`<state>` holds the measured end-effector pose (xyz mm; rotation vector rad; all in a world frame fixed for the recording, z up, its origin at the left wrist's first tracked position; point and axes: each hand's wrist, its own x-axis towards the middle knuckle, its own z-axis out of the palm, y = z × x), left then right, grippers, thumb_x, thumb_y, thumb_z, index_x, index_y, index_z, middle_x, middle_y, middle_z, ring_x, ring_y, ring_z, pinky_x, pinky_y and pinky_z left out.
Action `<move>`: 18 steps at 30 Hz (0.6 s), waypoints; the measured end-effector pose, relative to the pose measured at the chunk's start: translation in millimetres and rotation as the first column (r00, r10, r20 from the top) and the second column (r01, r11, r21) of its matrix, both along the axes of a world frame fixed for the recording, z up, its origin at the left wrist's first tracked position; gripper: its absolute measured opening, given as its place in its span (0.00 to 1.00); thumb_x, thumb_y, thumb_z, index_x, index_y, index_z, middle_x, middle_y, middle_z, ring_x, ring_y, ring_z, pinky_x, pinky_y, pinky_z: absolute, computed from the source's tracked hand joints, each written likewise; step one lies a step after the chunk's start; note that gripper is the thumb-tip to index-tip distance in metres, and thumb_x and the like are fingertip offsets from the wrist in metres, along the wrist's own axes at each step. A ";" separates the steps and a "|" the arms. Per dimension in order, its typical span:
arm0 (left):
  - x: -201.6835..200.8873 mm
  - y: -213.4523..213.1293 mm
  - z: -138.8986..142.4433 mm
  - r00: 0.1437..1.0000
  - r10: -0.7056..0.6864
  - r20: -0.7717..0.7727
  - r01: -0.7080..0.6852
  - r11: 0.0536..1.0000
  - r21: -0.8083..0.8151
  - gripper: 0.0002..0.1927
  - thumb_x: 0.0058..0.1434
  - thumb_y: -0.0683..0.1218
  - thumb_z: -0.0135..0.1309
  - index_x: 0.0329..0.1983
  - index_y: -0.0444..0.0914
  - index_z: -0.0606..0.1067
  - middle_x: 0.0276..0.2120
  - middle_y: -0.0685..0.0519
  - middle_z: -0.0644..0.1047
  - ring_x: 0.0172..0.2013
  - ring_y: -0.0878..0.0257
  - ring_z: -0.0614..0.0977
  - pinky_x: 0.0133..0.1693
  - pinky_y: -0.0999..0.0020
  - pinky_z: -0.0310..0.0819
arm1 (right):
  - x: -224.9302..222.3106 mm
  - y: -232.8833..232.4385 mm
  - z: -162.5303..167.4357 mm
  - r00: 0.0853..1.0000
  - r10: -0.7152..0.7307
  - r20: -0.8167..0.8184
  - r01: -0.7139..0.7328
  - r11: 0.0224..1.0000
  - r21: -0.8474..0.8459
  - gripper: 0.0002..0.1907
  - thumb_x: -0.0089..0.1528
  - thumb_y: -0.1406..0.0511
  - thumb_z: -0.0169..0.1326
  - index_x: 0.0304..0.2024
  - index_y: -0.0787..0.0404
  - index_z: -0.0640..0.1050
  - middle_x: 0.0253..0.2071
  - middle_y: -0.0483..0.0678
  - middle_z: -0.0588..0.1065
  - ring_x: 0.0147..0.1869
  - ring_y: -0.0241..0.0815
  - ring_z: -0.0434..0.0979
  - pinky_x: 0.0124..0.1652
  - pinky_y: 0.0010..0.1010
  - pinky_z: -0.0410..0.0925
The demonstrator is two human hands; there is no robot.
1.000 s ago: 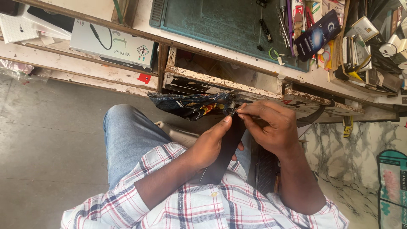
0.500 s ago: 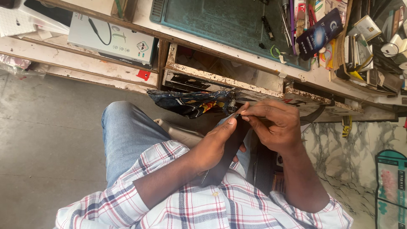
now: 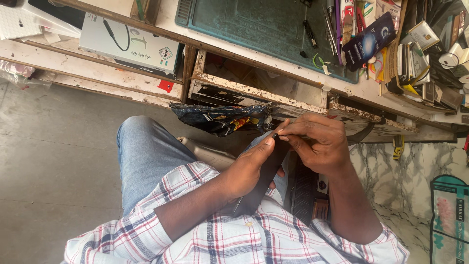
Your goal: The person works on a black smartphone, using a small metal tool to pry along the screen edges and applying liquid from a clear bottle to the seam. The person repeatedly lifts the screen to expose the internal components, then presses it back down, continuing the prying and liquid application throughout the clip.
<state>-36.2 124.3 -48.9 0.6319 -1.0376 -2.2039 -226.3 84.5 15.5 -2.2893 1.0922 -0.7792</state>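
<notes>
Seated person, both hands over the lap, just in front of an open wooden drawer (image 3: pixel 254 90) with chipped paint. Left hand (image 3: pixel 249 168) wraps a flat black rectangular phone-like slab (image 3: pixel 261 183), fingers curled under it, thumb stretched along its upper edge; grip firm, slab tilted with its far end up toward the drawer and its near end against the plaid shirt (image 3: pixel 229 239). Right hand (image 3: pixel 320 142) sits at the slab's far end, thumb and forefinger pinched tight together at the top corner, touching the left thumb tip; other fingers loosely bent. Whatever sits inside the pinch is too small to tell. The slab is between the two hands, above the blue-jeaned thigh (image 3: pixel 146 156).

Just far-left of the hands, a crumpled dark blue plastic bag with orange print (image 3: pixel 220 117) hangs at the drawer's front edge. On the workbench beyond, a teal rubber work mat (image 3: pixel 259 24) with small tools on it, a dark blue glossy packet (image 3: pixel 369 41) at its right, and a white flat carton (image 3: pixel 129 44) on the shelf to the left. Cluttered boxes far right. Grey floor (image 3: pixel 53 161) on the left, marbled floor on the right.
</notes>
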 end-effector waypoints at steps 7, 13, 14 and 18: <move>-2.4 2.9 -5.6 1.000 -0.020 -0.003 0.021 0.998 0.061 0.34 0.70 0.66 0.24 0.79 0.60 0.44 0.69 0.50 0.62 0.41 0.63 0.76 0.36 0.70 0.78 | -1.6 -4.6 -0.9 0.997 0.074 -0.022 -0.074 0.997 -0.017 0.09 0.58 0.76 0.64 0.40 0.63 0.82 0.35 0.48 0.80 0.36 0.36 0.83 0.33 0.22 0.73; -3.1 9.1 -8.9 0.994 0.040 -0.102 -0.030 0.995 0.097 0.34 0.72 0.65 0.28 0.80 0.55 0.48 0.60 0.49 0.68 0.40 0.63 0.75 0.35 0.71 0.76 | 1.2 -9.1 5.3 0.988 0.141 -0.062 -0.145 0.988 -0.058 0.10 0.55 0.76 0.64 0.38 0.61 0.83 0.34 0.48 0.80 0.36 0.36 0.82 0.33 0.23 0.73; -3.4 11.2 -9.4 0.994 0.043 -0.098 -0.031 0.992 0.122 0.34 0.71 0.65 0.28 0.80 0.55 0.49 0.58 0.50 0.68 0.40 0.63 0.75 0.34 0.71 0.76 | 2.2 -9.2 6.2 0.986 0.156 -0.054 -0.158 0.986 -0.053 0.10 0.56 0.76 0.64 0.39 0.61 0.83 0.34 0.48 0.80 0.37 0.37 0.82 0.34 0.24 0.74; -6.5 17.5 -12.9 0.994 0.053 -0.098 -0.035 0.984 0.174 0.34 0.72 0.65 0.29 0.77 0.47 0.56 0.51 0.50 0.73 0.41 0.64 0.77 0.34 0.70 0.77 | 4.3 -5.6 10.7 0.987 0.157 -0.048 -0.156 0.988 0.021 0.10 0.56 0.76 0.63 0.38 0.61 0.83 0.34 0.47 0.80 0.34 0.36 0.82 0.31 0.23 0.74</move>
